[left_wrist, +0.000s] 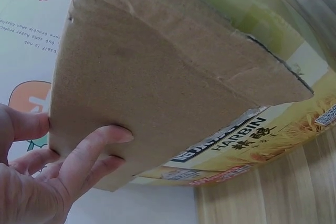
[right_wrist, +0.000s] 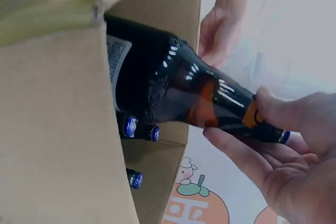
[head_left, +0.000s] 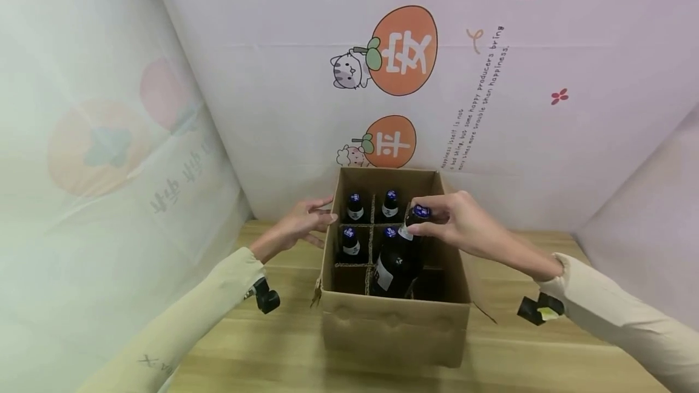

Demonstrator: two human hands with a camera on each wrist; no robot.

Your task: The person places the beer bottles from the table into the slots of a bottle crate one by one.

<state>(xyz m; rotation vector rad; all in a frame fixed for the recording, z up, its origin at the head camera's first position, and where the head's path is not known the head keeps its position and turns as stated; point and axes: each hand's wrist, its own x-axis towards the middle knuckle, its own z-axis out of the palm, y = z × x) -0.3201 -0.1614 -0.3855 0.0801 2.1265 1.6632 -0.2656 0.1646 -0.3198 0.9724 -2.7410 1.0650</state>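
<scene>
A dark glass beer bottle [head_left: 400, 255] with a blue cap leans partly out of an open cardboard box [head_left: 395, 329]. My right hand [head_left: 461, 223] grips its neck, thumb on one side and fingers on the other. In the right wrist view the bottle [right_wrist: 178, 77] shows its shoulder and neck outside the box, its base hidden inside. My left hand [head_left: 300, 223] holds the box's left side at the rim. Seen from the left wrist, its fingers [left_wrist: 94, 148] press the folded-down flap [left_wrist: 157, 72] while the thumb lies at the edge.
Several more blue-capped bottles [head_left: 355, 208] stand in the box's cardboard compartments, divided by thin partitions [head_left: 372, 208]. The box rests on a wooden table [head_left: 524, 356]. A white cloth with cartoon prints [head_left: 284, 77] hangs close behind it, and another cloth [head_left: 125, 211] hangs at the left.
</scene>
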